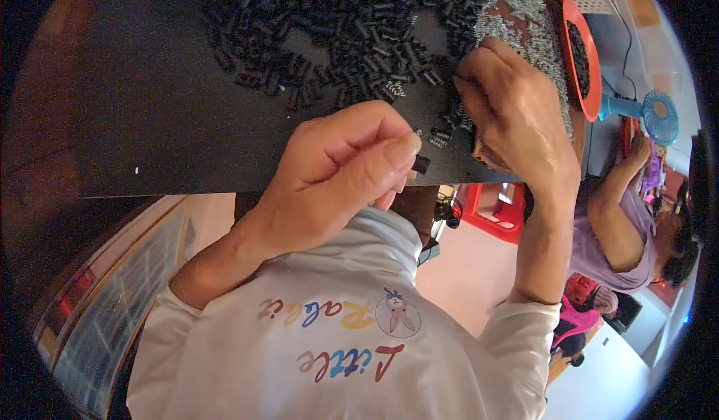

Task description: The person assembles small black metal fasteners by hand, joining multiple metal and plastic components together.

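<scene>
My left hand (348, 165) is closed in front of my chest, at the table's near edge. A small black tube (422, 165) pokes out from between its thumb and fingers. Farther right, my right hand (513, 102) is bent down over the table, fingers curled together where the black pieces meet the springs. Its fingertips are partly hidden, and I cannot make out what they hold. Many short black tubes (359, 38) lie heaped across the far middle of the table. Small metal coil springs (528, 8) form a pile on the far right. Between my hands lie a few loose springs (439, 139).
The dark table (142, 90) stretches to the left. An orange-red dish (592, 68) with dark bits stands at the right edge, near a blue fan (660, 117). A red plastic stool (490, 214) is below the table. Another person (618, 233) sits at the right.
</scene>
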A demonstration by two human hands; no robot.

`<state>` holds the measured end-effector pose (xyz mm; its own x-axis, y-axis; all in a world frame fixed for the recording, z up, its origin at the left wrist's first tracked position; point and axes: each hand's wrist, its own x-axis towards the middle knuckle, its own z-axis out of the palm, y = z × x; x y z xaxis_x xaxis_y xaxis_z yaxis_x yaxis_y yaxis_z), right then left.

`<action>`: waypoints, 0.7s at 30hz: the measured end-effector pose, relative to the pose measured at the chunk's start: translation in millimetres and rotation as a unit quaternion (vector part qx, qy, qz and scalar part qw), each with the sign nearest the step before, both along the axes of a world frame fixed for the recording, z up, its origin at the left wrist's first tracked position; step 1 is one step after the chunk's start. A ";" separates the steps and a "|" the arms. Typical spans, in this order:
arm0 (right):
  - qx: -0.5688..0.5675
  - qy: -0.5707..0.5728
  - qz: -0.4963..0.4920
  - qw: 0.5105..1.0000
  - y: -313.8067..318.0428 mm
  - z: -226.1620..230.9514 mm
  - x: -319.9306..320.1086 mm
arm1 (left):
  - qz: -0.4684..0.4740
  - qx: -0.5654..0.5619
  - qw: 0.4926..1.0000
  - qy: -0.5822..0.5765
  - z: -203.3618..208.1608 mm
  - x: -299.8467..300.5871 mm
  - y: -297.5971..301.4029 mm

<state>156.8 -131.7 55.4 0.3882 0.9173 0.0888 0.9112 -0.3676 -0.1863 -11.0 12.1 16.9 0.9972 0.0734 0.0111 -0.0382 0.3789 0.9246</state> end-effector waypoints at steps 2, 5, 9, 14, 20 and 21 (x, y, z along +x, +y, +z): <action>0.004 -0.001 0.004 1.000 0.3 -2.0 1.1 | 0.004 -0.003 1.000 0.003 0.0 1.2 0.2; 0.123 0.115 0.001 0.986 -1.1 -3.1 -2.4 | 0.017 -0.050 0.998 0.016 -1.0 5.1 -1.4; 0.290 0.435 -0.063 0.850 1.6 -0.4 -29.4 | 0.071 -0.164 0.981 0.069 4.0 9.2 -4.2; 0.385 0.549 -0.021 0.742 14.2 -9.2 -47.4 | 0.051 -0.174 0.982 0.056 -4.6 14.9 0.0; 0.412 0.544 0.000 0.731 19.8 -20.2 -52.4 | 0.035 -0.185 0.982 0.031 -13.3 16.5 3.4; 0.411 0.545 0.000 0.731 19.8 -19.8 -53.1 | 0.035 -0.186 0.981 0.031 -10.8 16.5 2.6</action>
